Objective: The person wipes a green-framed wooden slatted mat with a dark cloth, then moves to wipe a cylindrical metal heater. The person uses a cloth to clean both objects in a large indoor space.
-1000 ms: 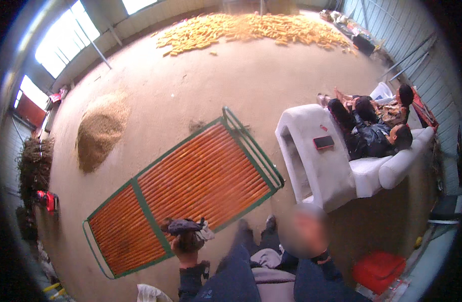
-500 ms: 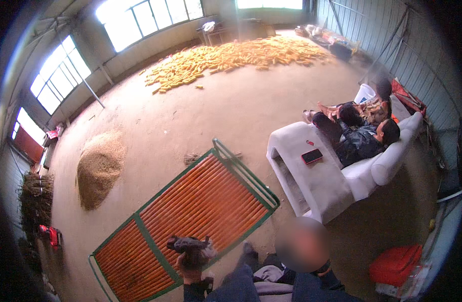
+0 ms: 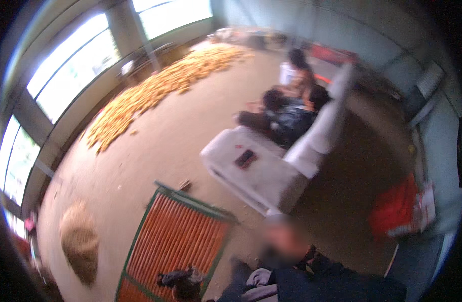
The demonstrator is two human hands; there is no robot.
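My left hand (image 3: 186,292) is at the lower edge, over the orange slatted bed frame (image 3: 178,236) with green edges. Closed fingers seem to grip a dark, lumpy thing (image 3: 173,278) with a greyish part; blur hides its kind. A dark right sleeve (image 3: 337,272) comes in from the lower right. It leads to a smeared round patch that covers most of my right hand (image 3: 307,253), so its fingers and anything in them are hidden. Grey cloth (image 3: 260,277) lies at my lap.
A white sofa (image 3: 271,191) carries a dark phone-like object (image 3: 246,159); people (image 3: 291,118) sit along it. Corn cobs (image 3: 155,95) are spread by the windows. A grain heap (image 3: 79,239) lies left. A red item (image 3: 392,209) stands at right.
The view has swung to the right, so the sofa, corn and bed frame have shifted left in it. My left hand still has the dark thing and sits nearer the lower edge.
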